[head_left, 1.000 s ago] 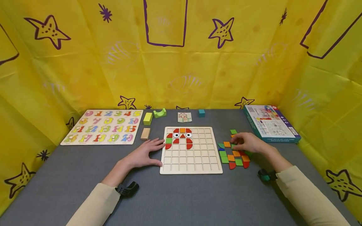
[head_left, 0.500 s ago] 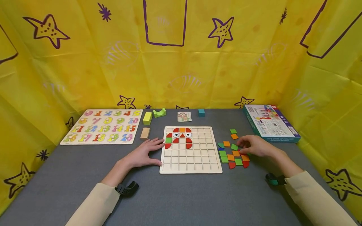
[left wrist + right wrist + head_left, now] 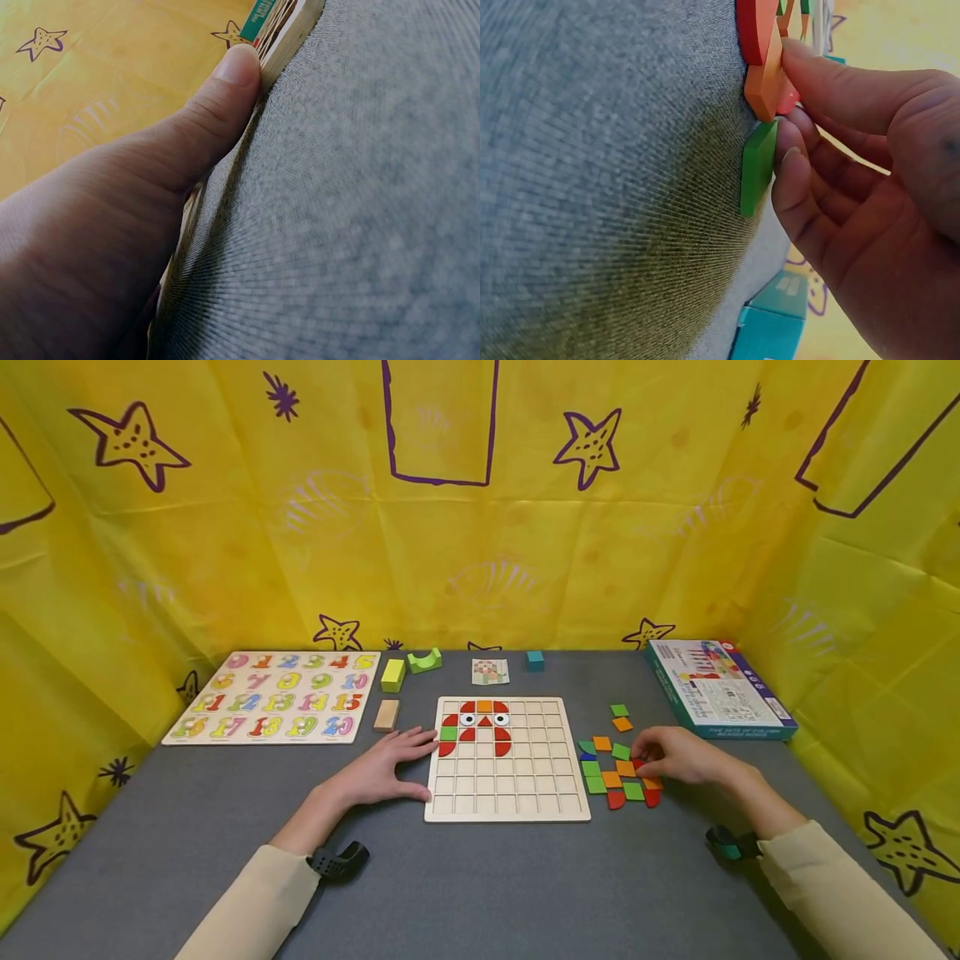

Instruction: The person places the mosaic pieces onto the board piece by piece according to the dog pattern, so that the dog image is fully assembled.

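Note:
My left hand (image 3: pixel 381 768) rests at the left edge of a wooden grid board (image 3: pixel 517 785), fingers spread. In the left wrist view the straight thumb (image 3: pixel 210 112) lies along the board's side. Red, green, orange and eye tiles (image 3: pixel 484 721) fill part of the upper-left grid. My right hand (image 3: pixel 678 754) is over the loose tiles right of the board, fingers bent. In the right wrist view a red tile (image 3: pixel 788 98) shows between thumb and fingers; whether they pinch it is unclear. The thumb is by an orange tile (image 3: pixel 763 86), the fingertips by a green tile (image 3: pixel 758 169).
A number puzzle board (image 3: pixel 273 697) lies at left. A wooden block (image 3: pixel 386 716), yellow block (image 3: pixel 392 676), green arch block (image 3: pixel 425 661), small picture card (image 3: pixel 490 672) and teal cube (image 3: pixel 535 661) are at the back. A box (image 3: pixel 723 689) lies at right.
My right hand has moved a little right and toward me across the loose tiles, uncovering green and orange ones. My left hand stays at the board's edge.

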Demonstrator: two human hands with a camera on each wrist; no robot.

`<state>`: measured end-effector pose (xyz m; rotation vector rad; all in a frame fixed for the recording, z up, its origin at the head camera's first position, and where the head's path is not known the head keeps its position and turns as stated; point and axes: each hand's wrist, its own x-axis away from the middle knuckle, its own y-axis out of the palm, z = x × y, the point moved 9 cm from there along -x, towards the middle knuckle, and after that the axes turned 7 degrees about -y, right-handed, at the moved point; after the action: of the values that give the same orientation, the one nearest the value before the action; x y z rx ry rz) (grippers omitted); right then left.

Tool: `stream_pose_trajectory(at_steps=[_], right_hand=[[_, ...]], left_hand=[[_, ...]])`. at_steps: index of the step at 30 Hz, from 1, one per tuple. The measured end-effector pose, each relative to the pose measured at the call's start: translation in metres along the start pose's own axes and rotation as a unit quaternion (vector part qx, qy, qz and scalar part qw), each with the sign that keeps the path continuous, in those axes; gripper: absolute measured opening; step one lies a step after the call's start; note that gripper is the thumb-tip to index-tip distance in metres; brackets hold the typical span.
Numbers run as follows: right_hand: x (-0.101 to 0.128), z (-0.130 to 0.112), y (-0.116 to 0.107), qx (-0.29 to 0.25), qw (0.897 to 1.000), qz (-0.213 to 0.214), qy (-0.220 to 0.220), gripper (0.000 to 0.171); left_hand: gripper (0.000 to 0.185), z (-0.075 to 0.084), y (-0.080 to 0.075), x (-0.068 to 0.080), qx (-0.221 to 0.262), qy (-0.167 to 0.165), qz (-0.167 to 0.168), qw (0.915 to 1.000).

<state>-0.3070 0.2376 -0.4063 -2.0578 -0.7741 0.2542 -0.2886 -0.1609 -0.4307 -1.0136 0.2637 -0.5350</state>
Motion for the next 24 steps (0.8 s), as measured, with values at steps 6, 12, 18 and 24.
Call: stream_pose_trajectory(at_steps=[6, 12, 18, 24], right_hand=[[-0.001, -0.003, -0.004, -0.020, 1.000, -0.003, 0.005, 0.010], [-0.011, -0.018, -0.013, -0.071, 0.997, 0.009, -0.013, 0.011], [-0.032, -0.040, -0.005, -0.072, 0.996, 0.007, -0.050, 0.012], [-0.053, -0.056, 0.011, -0.092, 0.993, -0.009, -0.075, 0.013]], left_hand=[[0.092, -0.001, 0.001, -0.001, 0.001, 0.000, -0.001, 1.0000], [0.091, -0.002, 0.000, 0.000, 0.001, 0.003, 0.002, 1.0000], [0.092, -0.001, 0.000, 0.000, 0.001, -0.001, -0.001, 1.0000], [0.092, 0.001, 0.000, 0.000, 0.001, 0.000, -0.002, 1.0000]])
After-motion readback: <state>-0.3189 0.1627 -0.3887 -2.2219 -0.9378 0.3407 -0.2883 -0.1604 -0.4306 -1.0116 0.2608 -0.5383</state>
